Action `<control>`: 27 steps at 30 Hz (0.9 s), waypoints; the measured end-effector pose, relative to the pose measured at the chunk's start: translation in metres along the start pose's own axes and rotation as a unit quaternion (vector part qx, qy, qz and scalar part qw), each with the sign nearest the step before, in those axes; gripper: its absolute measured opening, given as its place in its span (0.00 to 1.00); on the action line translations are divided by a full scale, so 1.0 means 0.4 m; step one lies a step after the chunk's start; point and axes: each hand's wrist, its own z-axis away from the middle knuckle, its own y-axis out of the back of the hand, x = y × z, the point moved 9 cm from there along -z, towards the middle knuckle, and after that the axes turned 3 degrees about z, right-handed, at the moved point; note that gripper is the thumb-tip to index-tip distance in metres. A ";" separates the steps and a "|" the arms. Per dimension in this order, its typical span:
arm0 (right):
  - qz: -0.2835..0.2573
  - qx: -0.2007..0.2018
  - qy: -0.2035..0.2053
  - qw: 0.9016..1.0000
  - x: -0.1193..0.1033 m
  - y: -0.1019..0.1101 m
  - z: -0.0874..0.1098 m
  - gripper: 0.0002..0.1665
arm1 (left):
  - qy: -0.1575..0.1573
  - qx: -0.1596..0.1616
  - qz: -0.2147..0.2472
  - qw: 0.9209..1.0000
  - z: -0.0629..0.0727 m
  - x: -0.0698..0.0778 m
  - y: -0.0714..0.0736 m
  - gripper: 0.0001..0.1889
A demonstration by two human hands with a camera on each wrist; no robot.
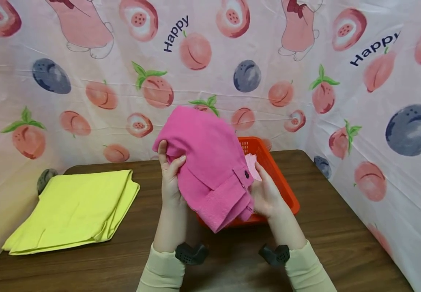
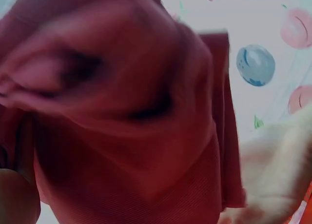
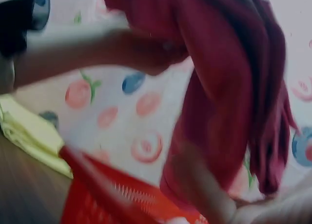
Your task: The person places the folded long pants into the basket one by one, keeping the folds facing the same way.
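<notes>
A folded bright pink garment (image 1: 210, 162) with a dark button is held up in front of me, tilted, over the near part of an orange basket (image 1: 281, 182). My left hand (image 1: 170, 178) grips its left edge, thumb on the near face. At the garment's lower right is my right hand (image 1: 269, 192), its fingers pointing up and fairly straight, partly hidden by the cloth. In the right wrist view a blurred finger (image 3: 200, 185) lies against the garment (image 3: 214, 87). Dark folds of the garment (image 2: 136, 136) fill much of the left wrist view.
A folded yellow cloth (image 1: 75, 211) lies at the left of the brown wooden table (image 1: 342, 243). A light pink item (image 1: 253, 165) shows inside the basket. Fruit-patterned sheeting (image 1: 210, 81) hangs behind the table and along its sides.
</notes>
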 end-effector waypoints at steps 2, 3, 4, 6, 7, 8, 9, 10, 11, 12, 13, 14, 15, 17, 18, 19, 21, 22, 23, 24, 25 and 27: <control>0.052 -0.027 -0.017 0.998 0.012 -0.001 -0.004 0.49 | 0.010 0.001 0.020 1.000 -0.003 -0.003 0.005 0.29; 0.069 -0.040 -0.019 0.997 0.016 -0.004 -0.006 0.51 | 0.014 0.003 0.029 0.999 -0.004 -0.005 0.006 0.30; 0.084 -0.049 -0.019 0.995 0.018 -0.006 -0.008 0.52 | 0.020 0.006 0.036 0.999 -0.004 -0.008 0.006 0.31; 0.107 -0.062 -0.013 0.992 0.021 -0.012 -0.010 0.53 | 0.033 0.014 0.039 0.999 0.001 -0.012 0.002 0.31; 0.112 -0.063 -0.009 0.992 0.022 -0.013 -0.012 0.54 | 0.038 0.019 0.037 0.998 0.003 -0.015 -0.002 0.32; 0.113 -0.059 0.000 0.992 0.019 -0.014 -0.012 0.54 | 0.045 0.021 0.034 0.998 0.008 -0.017 -0.008 0.32; 0.114 -0.050 0.009 0.992 0.016 -0.012 -0.012 0.54 | 0.052 0.022 0.035 0.998 0.013 -0.018 -0.016 0.31; 0.116 -0.042 0.016 0.992 0.013 -0.010 -0.012 0.54 | 0.060 0.022 0.039 0.997 0.019 -0.020 -0.025 0.31; 0.113 -0.034 0.023 0.993 0.010 -0.009 -0.012 0.54 | 0.067 0.018 0.041 0.997 0.024 -0.022 -0.033 0.31; 0.111 -0.024 0.027 0.993 0.007 -0.006 -0.011 0.54 | 0.071 0.009 0.045 0.996 0.029 -0.022 -0.042 0.31; 0.110 -0.012 0.033 0.993 0.004 -0.002 -0.010 0.53 | 0.077 0.000 0.050 0.996 0.031 -0.024 -0.043 0.32; 0.108 -0.001 0.038 0.993 0.000 0.001 -0.009 0.51 | 0.085 -0.009 0.064 0.994 0.029 -0.028 -0.038 0.34; 0.102 0.010 0.040 0.994 -0.003 0.007 -0.009 0.48 | 0.096 -0.021 0.093 0.991 0.023 -0.034 -0.026 0.32; 0.092 0.030 0.048 0.994 -0.011 0.020 -0.011 0.41 | 0.119 -0.103 0.189 0.969 -0.027 -0.061 0.057 0.30; 0.091 0.038 0.053 0.994 -0.014 0.027 -0.012 0.38 | 0.159 -0.136 0.280 0.937 -0.060 -0.080 0.114 0.27; 0.088 0.042 0.060 0.993 -0.018 0.032 -0.013 0.34 | 0.207 -0.165 0.374 0.889 -0.102 -0.104 0.202 0.24; 0.085 0.035 0.069 0.993 -0.023 0.037 -0.016 0.28 | 0.283 -0.175 0.518 0.788 -0.183 -0.148 0.372 0.22; 0.087 0.028 0.070 0.993 -0.024 0.037 -0.017 0.27 | 0.307 -0.173 0.563 0.747 -0.226 -0.170 0.465 0.24; 0.092 0.020 0.069 0.993 -0.025 0.036 -0.017 0.27 | 0.327 -0.161 0.603 0.710 -0.261 -0.185 0.533 0.28; 0.092 0.009 0.071 0.993 -0.027 0.032 -0.017 0.27 | 0.336 -0.129 0.622 0.696 -0.288 -0.200 0.589 0.29; 0.084 0.000 0.070 0.994 -0.029 0.029 -0.015 0.27 | 0.325 -0.124 0.614 0.709 -0.310 -0.210 0.633 0.31; 0.070 -0.021 0.065 0.995 -0.036 0.020 -0.008 0.30 | 0.300 -0.108 0.588 0.743 -0.327 -0.212 0.653 0.30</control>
